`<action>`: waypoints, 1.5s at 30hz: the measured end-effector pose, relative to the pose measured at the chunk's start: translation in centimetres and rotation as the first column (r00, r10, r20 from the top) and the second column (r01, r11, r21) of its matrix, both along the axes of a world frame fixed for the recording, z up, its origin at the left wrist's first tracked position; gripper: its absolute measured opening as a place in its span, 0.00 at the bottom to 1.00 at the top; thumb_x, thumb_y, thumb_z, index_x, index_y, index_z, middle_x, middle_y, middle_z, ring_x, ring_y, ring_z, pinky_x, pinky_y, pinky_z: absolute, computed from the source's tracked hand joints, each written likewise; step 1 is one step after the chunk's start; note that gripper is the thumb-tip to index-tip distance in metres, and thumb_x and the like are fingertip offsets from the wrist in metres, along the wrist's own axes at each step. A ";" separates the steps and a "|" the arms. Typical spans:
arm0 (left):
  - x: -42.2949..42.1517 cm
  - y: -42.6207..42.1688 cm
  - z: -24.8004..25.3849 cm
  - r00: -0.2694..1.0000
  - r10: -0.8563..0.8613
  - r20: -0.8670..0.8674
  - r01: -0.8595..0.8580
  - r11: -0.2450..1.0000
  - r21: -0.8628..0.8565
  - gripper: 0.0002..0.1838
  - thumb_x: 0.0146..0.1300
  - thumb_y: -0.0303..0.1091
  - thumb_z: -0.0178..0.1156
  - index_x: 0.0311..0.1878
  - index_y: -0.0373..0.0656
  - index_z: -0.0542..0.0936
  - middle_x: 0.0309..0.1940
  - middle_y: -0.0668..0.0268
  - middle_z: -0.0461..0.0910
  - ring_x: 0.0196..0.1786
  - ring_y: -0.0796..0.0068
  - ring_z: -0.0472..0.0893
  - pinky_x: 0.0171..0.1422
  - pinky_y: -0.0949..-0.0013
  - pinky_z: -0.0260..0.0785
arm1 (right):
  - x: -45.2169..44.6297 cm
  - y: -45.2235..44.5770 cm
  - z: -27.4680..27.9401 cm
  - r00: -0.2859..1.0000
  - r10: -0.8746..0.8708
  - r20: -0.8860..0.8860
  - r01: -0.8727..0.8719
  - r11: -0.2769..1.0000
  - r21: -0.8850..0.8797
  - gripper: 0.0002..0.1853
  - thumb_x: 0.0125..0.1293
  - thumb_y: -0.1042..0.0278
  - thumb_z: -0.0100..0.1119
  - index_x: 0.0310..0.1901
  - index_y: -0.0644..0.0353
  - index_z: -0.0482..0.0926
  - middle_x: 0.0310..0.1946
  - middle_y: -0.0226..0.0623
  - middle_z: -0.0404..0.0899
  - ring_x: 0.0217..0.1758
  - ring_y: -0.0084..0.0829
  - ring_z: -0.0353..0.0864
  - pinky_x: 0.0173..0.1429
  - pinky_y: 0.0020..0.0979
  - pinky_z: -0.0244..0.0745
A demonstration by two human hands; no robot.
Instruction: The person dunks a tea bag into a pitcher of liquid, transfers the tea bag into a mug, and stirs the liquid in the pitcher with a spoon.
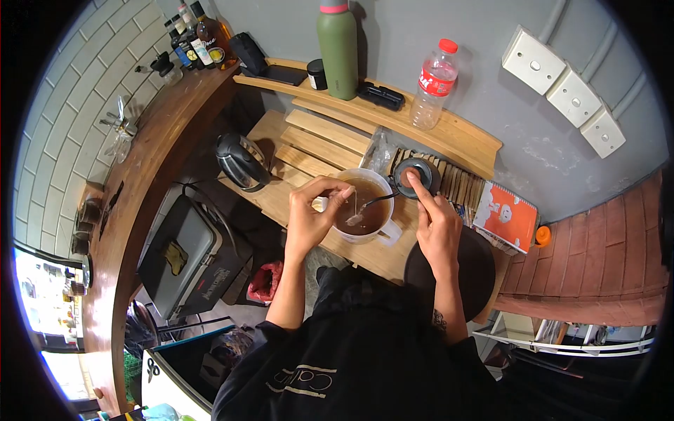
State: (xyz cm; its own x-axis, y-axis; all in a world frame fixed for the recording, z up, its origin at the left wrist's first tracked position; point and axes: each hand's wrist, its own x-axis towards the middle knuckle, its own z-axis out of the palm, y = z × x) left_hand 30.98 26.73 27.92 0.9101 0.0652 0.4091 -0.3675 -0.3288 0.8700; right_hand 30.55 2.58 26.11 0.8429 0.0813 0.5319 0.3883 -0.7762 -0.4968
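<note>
A white handled jug (392,231) holding brown liquid stands on the wooden slatted table (309,140). Above its left side, my left hand (314,214) pinches a thin string, from which a pale tea bag (354,219) hangs at the liquid. My right hand (437,228) is to the right of the jug, index finger stretched out over a dark round object (425,175). A black curved spoon or rod (379,199) runs from the liquid toward that object; whether my right fingers touch it is unclear.
Behind are a black kettle (242,163), a green bottle (338,52) and a plastic bottle (433,84) on a ledge. Right of the jug stand a row of books (460,191), an orange notebook (506,216) and a dark round seat (477,274). A black case (203,266) is lower left.
</note>
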 end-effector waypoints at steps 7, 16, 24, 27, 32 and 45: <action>0.5 0.0 -0.2 0.999 0.007 0.051 -0.007 1.000 -0.007 0.06 0.63 0.26 0.72 0.41 0.35 0.88 0.33 0.59 0.88 0.36 0.72 0.85 0.45 0.70 0.76 | 0.0 -0.1 -0.1 1.000 0.008 -0.007 -0.008 0.999 0.032 0.40 0.62 0.85 0.63 0.71 0.27 0.76 0.24 0.38 0.68 0.23 0.41 0.71 0.34 0.45 0.73; 0.2 0.0 1.0 0.997 -0.014 0.073 0.017 0.999 -0.038 0.06 0.63 0.27 0.72 0.41 0.35 0.88 0.33 0.60 0.88 0.36 0.74 0.84 0.45 0.70 0.76 | 0.0 0.0 0.2 1.000 0.016 0.005 -0.017 0.999 0.049 0.40 0.62 0.86 0.62 0.71 0.28 0.76 0.25 0.39 0.69 0.24 0.42 0.72 0.34 0.45 0.73; -0.2 0.3 0.3 0.999 -0.024 -0.027 0.022 0.997 -0.080 0.07 0.64 0.28 0.72 0.41 0.33 0.88 0.34 0.61 0.87 0.38 0.76 0.84 0.46 0.71 0.75 | -0.3 0.1 0.2 1.000 0.006 0.017 -0.006 1.000 -0.002 0.41 0.62 0.85 0.62 0.71 0.27 0.75 0.25 0.39 0.70 0.25 0.42 0.74 0.34 0.45 0.74; 0.2 0.4 0.2 0.999 -0.011 0.033 0.014 0.997 -0.080 0.08 0.64 0.28 0.72 0.41 0.33 0.88 0.34 0.61 0.87 0.38 0.76 0.84 0.47 0.72 0.75 | -0.4 0.2 0.3 1.000 0.013 0.013 -0.013 1.000 -0.006 0.41 0.63 0.85 0.62 0.71 0.27 0.75 0.26 0.40 0.70 0.26 0.43 0.74 0.34 0.46 0.75; 0.1 0.5 -0.5 0.999 -0.005 -0.054 0.003 0.999 -0.033 0.08 0.64 0.29 0.72 0.41 0.34 0.88 0.35 0.61 0.88 0.38 0.76 0.84 0.47 0.72 0.76 | -0.3 0.2 0.1 1.000 0.015 0.020 -0.015 0.999 -0.033 0.40 0.63 0.85 0.62 0.71 0.27 0.75 0.27 0.41 0.71 0.26 0.44 0.75 0.35 0.46 0.75; -0.9 0.2 0.3 1.000 -0.021 0.006 0.021 0.996 -0.087 0.07 0.64 0.27 0.72 0.41 0.34 0.88 0.36 0.62 0.88 0.37 0.77 0.83 0.47 0.72 0.76 | -0.5 0.2 0.5 1.000 0.006 0.025 -0.005 0.999 -0.050 0.39 0.64 0.84 0.61 0.71 0.28 0.76 0.27 0.42 0.72 0.26 0.45 0.76 0.35 0.45 0.75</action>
